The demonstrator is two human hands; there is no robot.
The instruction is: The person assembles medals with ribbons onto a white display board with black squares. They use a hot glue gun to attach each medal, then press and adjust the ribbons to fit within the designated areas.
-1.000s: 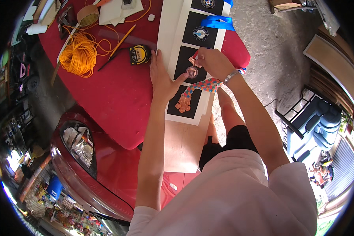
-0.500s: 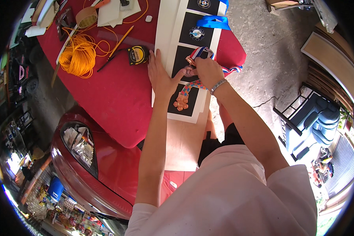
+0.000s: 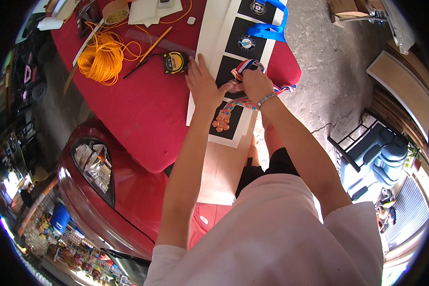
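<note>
A long white board [image 3: 209,33] with black panels lies on the red-covered table [image 3: 143,124]. My left hand [image 3: 205,86] rests on it with fingers stretched out, its thumb tip touching a small copper-coloured medal [image 3: 232,86]. My right hand [image 3: 255,86], a metal bracelet at its wrist, pinches the same medal over a black panel. The medal's red, white and blue ribbon [image 3: 285,89] loops around that hand. Just nearer lies a copper flower-shaped medal [image 3: 221,122] on a multicoloured ribbon [image 3: 232,105]. Farther up are a round gear-edged medal [image 3: 246,43] and a blue ribbon [image 3: 267,33].
A tape measure [image 3: 175,62], pencil [image 3: 156,44], orange cord [image 3: 100,61] and tape roll [image 3: 115,13] lie left of the board. A red car [image 3: 133,181] stands close against the table's near side. Blue padded seating [image 3: 386,152] is at the right.
The view has shifted slightly, so the table things sit a little farther right and up. Both hands stay at the same medal, with only slight finger movement.
</note>
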